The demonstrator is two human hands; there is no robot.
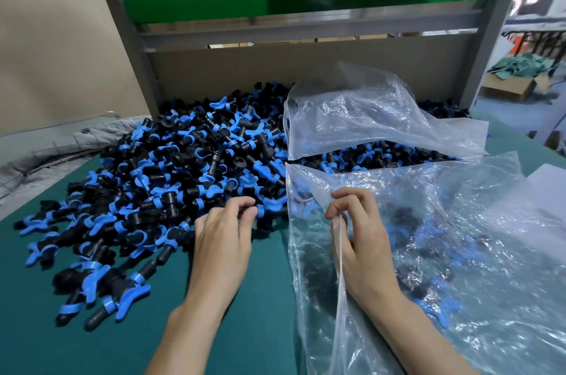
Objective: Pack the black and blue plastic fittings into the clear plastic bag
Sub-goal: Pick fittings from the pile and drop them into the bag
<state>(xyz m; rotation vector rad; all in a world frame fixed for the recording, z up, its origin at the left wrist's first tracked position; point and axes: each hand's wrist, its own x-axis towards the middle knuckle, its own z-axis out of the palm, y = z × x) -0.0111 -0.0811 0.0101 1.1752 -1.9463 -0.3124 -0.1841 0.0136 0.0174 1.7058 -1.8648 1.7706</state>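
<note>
— Since the fittings look small, hard and light, where would one take them?
— By the blue wings, probably; smooth plastic slips. They lie heaped on the surface, some inside the clear plastic bag.
— And the hands?
— Palm-down, the left hand has its grip curled on fittings at the heap's edge; the right hand pinches the limp bag rim.

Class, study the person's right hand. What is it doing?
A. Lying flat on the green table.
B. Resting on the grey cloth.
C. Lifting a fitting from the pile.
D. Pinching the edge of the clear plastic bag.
D: the right hand pinches a fold at the edge of the clear plastic bag, while the left hand curls its fingers into the fittings.
</note>
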